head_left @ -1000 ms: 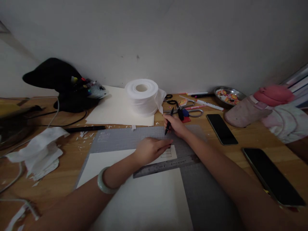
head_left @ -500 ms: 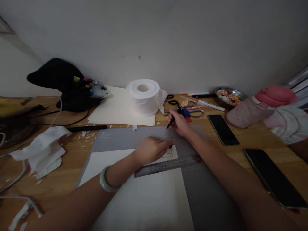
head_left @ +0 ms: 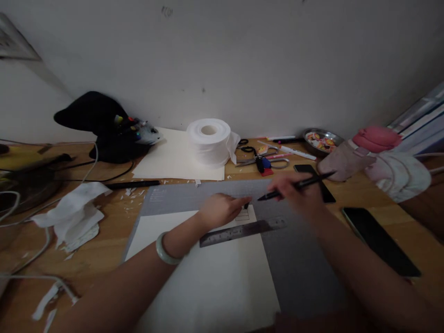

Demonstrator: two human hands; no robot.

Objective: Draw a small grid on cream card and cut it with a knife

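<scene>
The right hand (head_left: 301, 196) pinches a black pen (head_left: 308, 181) over the mat (head_left: 298, 263), right of the paper (head_left: 208, 282); its exposed tip could stray and leave a mark, and the steel ruler (head_left: 243, 232) could skew if the left hand (head_left: 218, 212) nudges it. That hand points over the paper's far right corner, its grip unclear. I count one held pen, one ruler, two phones (head_left: 381, 240) and one paper roll (head_left: 209, 143).
</scene>
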